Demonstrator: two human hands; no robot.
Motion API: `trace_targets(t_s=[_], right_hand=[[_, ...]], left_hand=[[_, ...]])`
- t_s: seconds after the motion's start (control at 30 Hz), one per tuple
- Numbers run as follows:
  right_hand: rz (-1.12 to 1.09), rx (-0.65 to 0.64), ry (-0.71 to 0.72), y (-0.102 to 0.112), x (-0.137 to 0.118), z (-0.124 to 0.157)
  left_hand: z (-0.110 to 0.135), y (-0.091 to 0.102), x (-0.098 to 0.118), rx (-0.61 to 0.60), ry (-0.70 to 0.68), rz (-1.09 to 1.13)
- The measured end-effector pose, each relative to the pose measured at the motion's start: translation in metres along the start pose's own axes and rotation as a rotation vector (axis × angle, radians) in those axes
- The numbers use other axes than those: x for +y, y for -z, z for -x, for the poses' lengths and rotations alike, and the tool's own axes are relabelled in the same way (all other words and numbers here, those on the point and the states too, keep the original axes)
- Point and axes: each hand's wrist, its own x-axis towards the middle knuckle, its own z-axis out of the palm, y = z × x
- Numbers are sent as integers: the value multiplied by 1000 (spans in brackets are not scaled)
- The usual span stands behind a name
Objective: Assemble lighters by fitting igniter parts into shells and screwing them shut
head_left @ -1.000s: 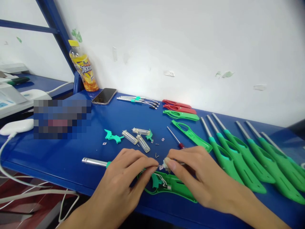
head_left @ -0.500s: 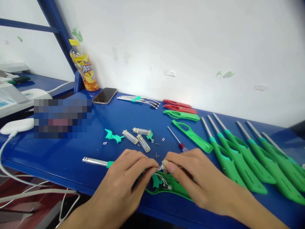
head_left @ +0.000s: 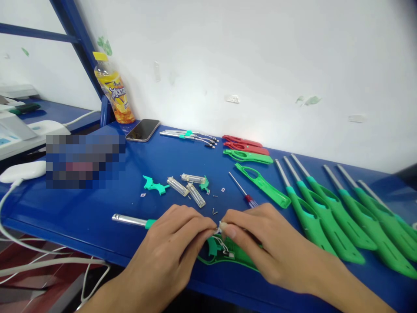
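My left hand (head_left: 182, 243) is closed in a pinch at the near side of the table. What its fingertips hold is too small to make out. Facing it, my right hand (head_left: 260, 243) grips a pale clear plastic fuel tank (head_left: 223, 226), mostly covered by the fingers. The two sets of fingertips almost meet. Beneath them lies an open green lighter shell (head_left: 241, 257), with white wires (head_left: 224, 247) and a teal trigger (head_left: 212, 246) in it. A silver lighter tube (head_left: 128, 219) sticks out left of my left hand.
Several clear fuel tanks (head_left: 177, 187), teal triggers (head_left: 153, 185) and small screws (head_left: 214, 211) lie beyond my hands. A screwdriver (head_left: 241, 187) and a green half shell (head_left: 262, 184) are right of them. Several green lighters (head_left: 329, 217) lie at right. A phone (head_left: 142, 130) and bottle (head_left: 114, 89) stand back left.
Both hands keep nearly the same place. The pale end of the fuel tank has shifted slightly left, closer to my left fingertips.
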Motion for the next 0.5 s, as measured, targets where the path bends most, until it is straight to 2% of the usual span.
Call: trace_targets(t_s=[0.3, 0.5], right_hand=[[-10, -33, -10, -2, 1, -1], [-20, -6, -2, -1, 2, -2]], left_hand=[[2, 0, 0, 5, -32, -34], [1, -1, -1, 11, -27, -45]])
